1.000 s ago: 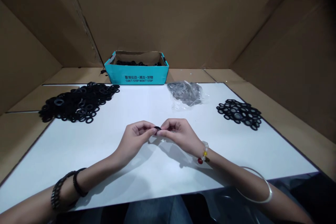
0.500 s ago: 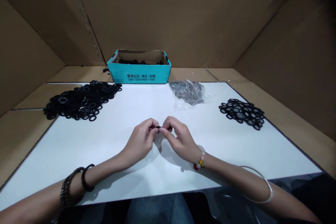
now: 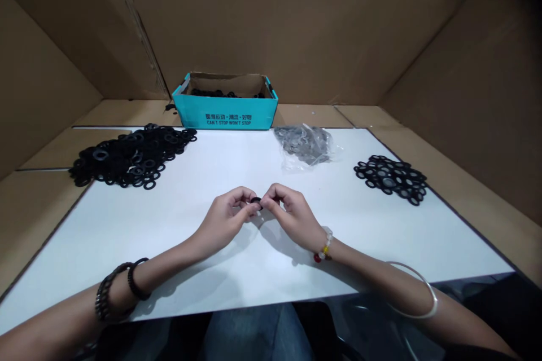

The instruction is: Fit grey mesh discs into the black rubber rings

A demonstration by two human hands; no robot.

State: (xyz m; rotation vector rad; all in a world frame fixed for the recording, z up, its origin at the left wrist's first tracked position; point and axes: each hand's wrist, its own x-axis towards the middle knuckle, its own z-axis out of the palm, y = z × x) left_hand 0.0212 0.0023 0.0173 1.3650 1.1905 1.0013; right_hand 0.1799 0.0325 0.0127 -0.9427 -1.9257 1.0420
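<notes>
Between my two hands, above the middle of the white table, is a small black rubber ring [image 3: 256,200]. My left hand [image 3: 228,214] pinches its left side between thumb and fingers. On the other side, the thumb and fingertips of my right hand [image 3: 290,211] close on the ring's right edge. Fingertips cover part of the ring. A large heap of black rings [image 3: 127,158] lies to the left. Off to the right is a smaller, flatter group of black rings [image 3: 392,177], several with grey centres.
A turquoise cardboard box [image 3: 228,111] with black rings inside stands at the back. Right of it lies a clear plastic bag [image 3: 307,145] of grey round pieces. Cardboard walls [image 3: 313,22] surround the white table [image 3: 178,287] at the back and sides.
The ring has tilted and shows more of its round shape between my fingertips. Both hands keep their hold in nearly the same place. The view has shifted slightly.
</notes>
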